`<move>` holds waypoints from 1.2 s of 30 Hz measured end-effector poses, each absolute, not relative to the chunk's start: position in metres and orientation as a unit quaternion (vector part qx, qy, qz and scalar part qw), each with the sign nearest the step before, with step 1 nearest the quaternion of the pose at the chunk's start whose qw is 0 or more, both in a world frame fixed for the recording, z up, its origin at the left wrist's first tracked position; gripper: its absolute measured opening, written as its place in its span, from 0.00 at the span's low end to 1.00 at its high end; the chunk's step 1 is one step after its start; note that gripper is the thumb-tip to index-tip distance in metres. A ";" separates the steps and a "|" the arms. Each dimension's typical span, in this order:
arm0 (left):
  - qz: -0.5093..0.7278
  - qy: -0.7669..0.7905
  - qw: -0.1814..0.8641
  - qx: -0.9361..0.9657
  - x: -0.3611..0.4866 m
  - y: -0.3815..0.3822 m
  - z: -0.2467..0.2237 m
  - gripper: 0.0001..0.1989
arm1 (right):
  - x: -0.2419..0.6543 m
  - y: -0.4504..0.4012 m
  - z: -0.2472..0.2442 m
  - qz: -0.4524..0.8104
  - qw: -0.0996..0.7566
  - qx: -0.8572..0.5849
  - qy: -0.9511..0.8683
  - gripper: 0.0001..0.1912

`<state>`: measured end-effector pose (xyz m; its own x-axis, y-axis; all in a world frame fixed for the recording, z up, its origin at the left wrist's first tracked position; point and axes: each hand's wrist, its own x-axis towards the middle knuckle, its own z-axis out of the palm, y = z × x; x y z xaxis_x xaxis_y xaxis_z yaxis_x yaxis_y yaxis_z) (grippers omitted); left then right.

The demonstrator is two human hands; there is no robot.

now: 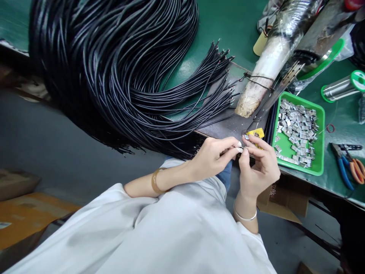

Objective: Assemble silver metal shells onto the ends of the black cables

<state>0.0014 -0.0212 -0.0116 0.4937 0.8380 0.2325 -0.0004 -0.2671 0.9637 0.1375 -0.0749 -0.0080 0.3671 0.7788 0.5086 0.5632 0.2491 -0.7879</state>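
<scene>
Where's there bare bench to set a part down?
Biggest patch: green bench between the cables and the white tube. Smaller: between tray, spool and pliers, bar a red ring. Crowded: around the left hand and right hand, with cables, tube tip and tray close by.

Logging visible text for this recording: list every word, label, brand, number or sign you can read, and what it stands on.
No text can be read.
Cardboard box: print too small and blurred.
Spool: marks on its green end, too small.
Orange box: pale patch, perhaps a label, blurred.
</scene>
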 end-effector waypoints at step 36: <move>0.412 0.318 0.719 0.461 0.010 0.005 -0.006 0.06 | 0.150 -0.068 -0.017 -0.037 0.520 -0.561 -0.643 0.11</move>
